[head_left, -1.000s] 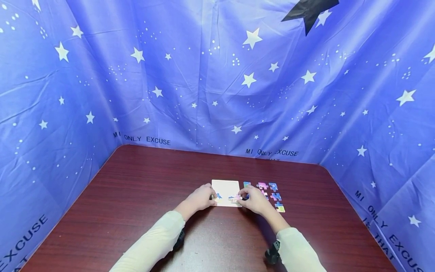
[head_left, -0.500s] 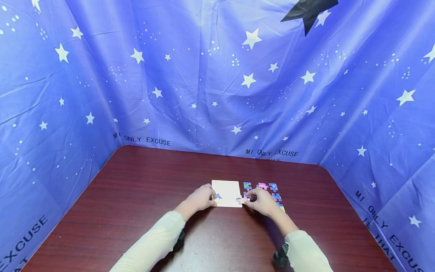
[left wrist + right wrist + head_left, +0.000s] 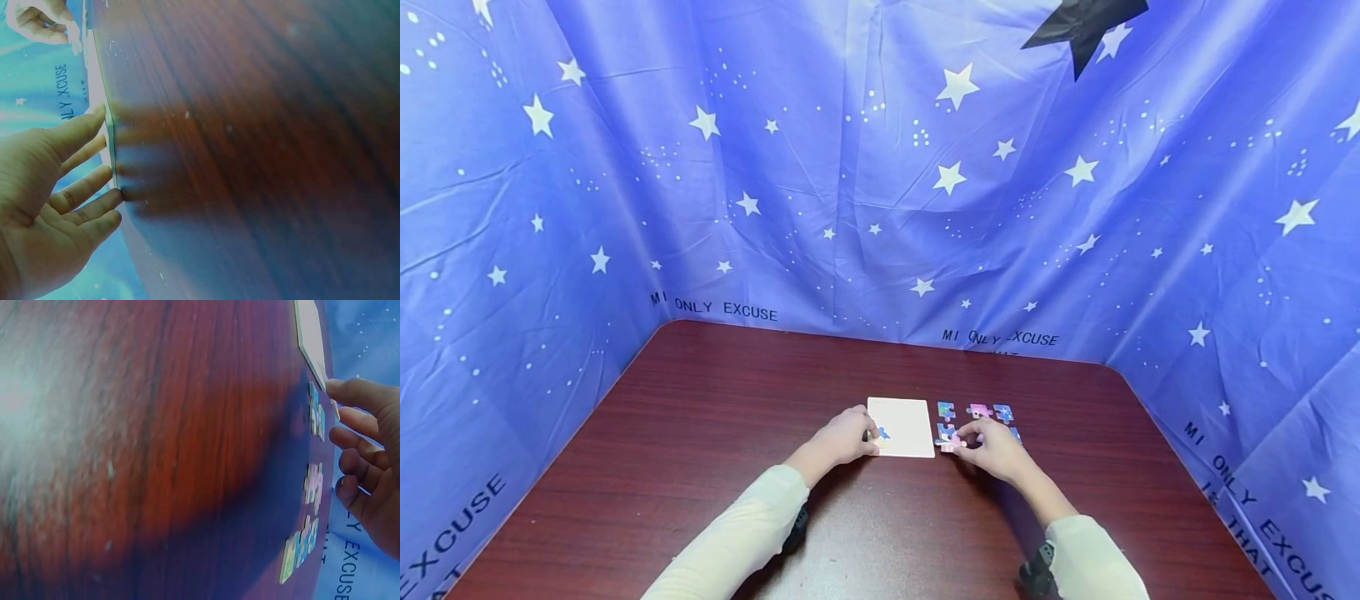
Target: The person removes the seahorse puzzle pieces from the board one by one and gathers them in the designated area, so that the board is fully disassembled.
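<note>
A square white puzzle board (image 3: 902, 421) lies on the table with a blue-and-yellow puzzle piece (image 3: 883, 435) in its near left corner. My left hand (image 3: 847, 435) rests at that corner, with thumb and fingertips touching the board's edges; the left wrist view shows these fingers (image 3: 87, 187) spread and only slightly bent. Just beyond the board's right edge, my right hand (image 3: 992, 447) pinches a pink-and-white puzzle piece (image 3: 951, 442) between thumb and forefinger. In the right wrist view only a pale sliver of this puzzle piece (image 3: 335, 411) shows; the other fingers are loosely bent.
Right of the board lie more loose pieces: a blue-green one (image 3: 946, 410), a pink one (image 3: 979, 410) and a blue one (image 3: 1003, 412). Others sit partly hidden by my right hand. Blue star-patterned cloth (image 3: 835, 167) rises around the dark red table (image 3: 737, 367).
My right hand has moved right, carrying the pink-and-white puzzle piece from over the board to beside its right edge, among the loose pieces. The left hand has stayed put.
</note>
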A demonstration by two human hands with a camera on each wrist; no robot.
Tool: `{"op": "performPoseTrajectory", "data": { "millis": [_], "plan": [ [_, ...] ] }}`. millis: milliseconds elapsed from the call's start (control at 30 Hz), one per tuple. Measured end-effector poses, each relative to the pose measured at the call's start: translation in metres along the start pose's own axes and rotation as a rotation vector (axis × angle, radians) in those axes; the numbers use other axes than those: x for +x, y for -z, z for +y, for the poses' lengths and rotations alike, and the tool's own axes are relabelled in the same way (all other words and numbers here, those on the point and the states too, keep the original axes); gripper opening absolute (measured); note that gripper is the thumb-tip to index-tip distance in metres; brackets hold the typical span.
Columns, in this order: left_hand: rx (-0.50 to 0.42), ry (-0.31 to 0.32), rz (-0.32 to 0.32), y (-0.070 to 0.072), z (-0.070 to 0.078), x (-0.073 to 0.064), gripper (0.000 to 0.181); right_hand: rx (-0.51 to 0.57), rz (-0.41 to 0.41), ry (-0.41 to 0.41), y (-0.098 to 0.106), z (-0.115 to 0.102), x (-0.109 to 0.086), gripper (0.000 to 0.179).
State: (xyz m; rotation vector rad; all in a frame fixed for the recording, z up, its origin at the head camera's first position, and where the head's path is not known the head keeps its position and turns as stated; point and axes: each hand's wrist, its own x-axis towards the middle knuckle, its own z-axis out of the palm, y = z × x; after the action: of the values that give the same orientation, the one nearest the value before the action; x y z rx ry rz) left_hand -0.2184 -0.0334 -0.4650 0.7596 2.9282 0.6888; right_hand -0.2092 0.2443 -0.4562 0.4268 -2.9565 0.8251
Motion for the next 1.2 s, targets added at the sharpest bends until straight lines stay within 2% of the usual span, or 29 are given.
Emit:
{"op": "performPoseTrajectory", "data": {
  "millis": [500,833,1200],
  "plan": [
    [0.0,0.01,-0.002,0.0,-0.001,0.001,0.02,-0.043,0.023,0.021,0.006,0.016,-0.009,0.022],
    [-0.014,0.024,-0.01,0.0,0.001,0.001,0.02,-0.043,0.019,-0.022,0.009,0.023,-0.015,0.023],
    [-0.007,0.007,0.006,-0.001,-0.001,0.0,0.02,-0.036,-0.006,-0.058,0.018,0.027,-0.022,0.023]
  ]
}}
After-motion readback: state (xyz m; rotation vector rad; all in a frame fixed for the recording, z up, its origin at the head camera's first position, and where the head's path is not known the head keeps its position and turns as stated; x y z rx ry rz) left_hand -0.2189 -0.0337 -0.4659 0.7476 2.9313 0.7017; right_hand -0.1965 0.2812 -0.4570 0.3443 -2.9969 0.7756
